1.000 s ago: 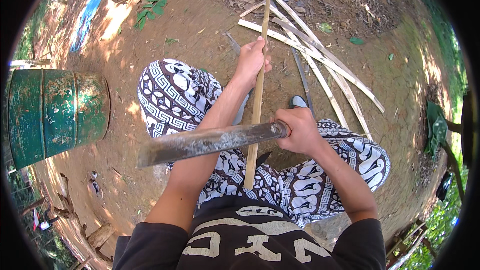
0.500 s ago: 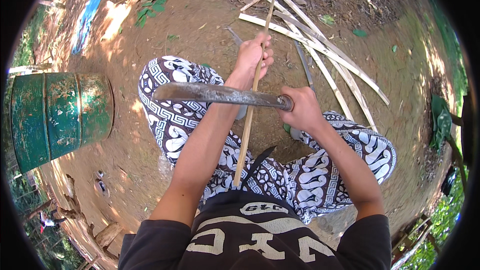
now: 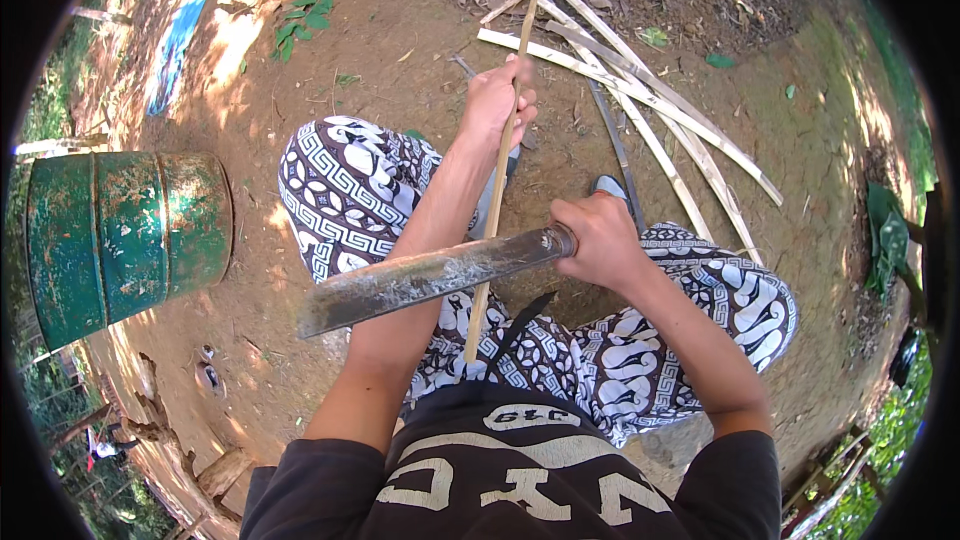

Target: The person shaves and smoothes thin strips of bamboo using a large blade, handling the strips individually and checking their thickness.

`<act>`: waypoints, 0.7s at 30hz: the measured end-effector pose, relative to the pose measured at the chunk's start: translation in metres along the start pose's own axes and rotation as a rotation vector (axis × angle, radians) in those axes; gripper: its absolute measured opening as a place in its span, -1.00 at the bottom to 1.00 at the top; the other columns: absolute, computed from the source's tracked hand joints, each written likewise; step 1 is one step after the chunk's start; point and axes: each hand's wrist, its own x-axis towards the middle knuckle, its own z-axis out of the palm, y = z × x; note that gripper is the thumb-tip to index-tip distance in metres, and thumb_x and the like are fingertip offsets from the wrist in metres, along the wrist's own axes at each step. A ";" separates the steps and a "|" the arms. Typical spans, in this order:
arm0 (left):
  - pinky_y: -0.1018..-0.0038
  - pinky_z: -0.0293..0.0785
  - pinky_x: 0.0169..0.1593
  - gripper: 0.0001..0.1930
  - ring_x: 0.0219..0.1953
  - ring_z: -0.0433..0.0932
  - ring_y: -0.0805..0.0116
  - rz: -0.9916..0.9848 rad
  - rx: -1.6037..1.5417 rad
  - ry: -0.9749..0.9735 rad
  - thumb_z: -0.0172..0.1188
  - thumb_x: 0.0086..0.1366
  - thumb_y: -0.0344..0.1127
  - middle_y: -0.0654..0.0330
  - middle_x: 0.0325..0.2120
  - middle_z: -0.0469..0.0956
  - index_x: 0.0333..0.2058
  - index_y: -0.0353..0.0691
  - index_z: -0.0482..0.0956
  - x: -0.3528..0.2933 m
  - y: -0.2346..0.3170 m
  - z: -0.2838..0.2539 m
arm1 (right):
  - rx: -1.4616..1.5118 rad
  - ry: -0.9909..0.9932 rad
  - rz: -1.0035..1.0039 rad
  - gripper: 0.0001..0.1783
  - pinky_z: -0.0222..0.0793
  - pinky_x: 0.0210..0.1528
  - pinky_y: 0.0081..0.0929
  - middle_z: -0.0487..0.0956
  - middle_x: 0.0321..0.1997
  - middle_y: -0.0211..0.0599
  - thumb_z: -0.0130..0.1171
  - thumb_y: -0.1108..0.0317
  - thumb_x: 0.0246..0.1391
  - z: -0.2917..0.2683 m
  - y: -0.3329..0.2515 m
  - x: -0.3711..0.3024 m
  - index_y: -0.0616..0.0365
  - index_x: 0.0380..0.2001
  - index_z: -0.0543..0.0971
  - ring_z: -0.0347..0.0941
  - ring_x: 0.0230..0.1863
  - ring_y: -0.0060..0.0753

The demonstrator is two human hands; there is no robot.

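My left hand (image 3: 496, 105) is closed round a long, thin wooden strip (image 3: 489, 258), which runs from near my waist up past the far edge of the view. In my right hand (image 3: 603, 238) is the handle of a machete (image 3: 430, 278). Its broad, worn blade points left, lying across the strip and above my left forearm. Whether the blade touches the strip, I cannot tell. The handle is mostly covered by my fingers.
Several pale wooden strips (image 3: 655, 105) lie crossed on the dirt at the far right. Another long dark blade-like piece (image 3: 613, 135) rests beside them. A rusty green drum (image 3: 130, 240) lies at the left. Green leaves (image 3: 305, 20) are scattered farther off.
The machete blade has swung toward me at its tip, and its flat side shows more. My right hand has come slightly nearer; my left hand keeps its hold on the strip.
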 end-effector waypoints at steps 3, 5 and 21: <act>0.56 0.02 -0.78 -0.68 -0.77 0.18 0.57 0.004 -0.004 0.058 0.02 0.52 -0.12 0.33 -0.66 0.26 -0.18 -0.32 0.44 0.001 0.003 -0.005 | -0.020 -0.014 0.028 -0.73 0.34 -0.50 -0.17 0.46 -0.66 -0.23 0.30 0.41 -0.44 -0.004 -0.011 0.000 0.11 -0.57 0.44 0.47 -0.58 0.00; 0.54 -0.01 -0.79 -0.68 -0.80 0.17 0.57 0.012 0.081 0.054 0.02 0.51 -0.09 0.35 -0.71 0.26 -0.22 -0.29 0.44 0.001 -0.005 -0.007 | 0.004 -0.018 -0.040 -0.73 0.34 -0.50 -0.18 0.46 -0.66 -0.23 0.31 0.40 -0.42 -0.010 -0.020 -0.006 0.10 -0.57 0.44 0.47 -0.58 0.00; 0.62 0.08 -0.75 -0.73 -0.68 0.22 0.61 -0.017 0.058 -0.013 -0.02 0.54 -0.20 0.31 -0.48 0.32 -0.11 -0.36 0.40 -0.004 -0.016 -0.004 | -0.131 0.023 0.203 -0.83 0.45 -0.48 -0.13 0.51 -0.67 -0.18 0.25 0.36 -0.24 0.001 0.029 -0.006 0.11 -0.58 0.44 0.52 -0.62 -0.03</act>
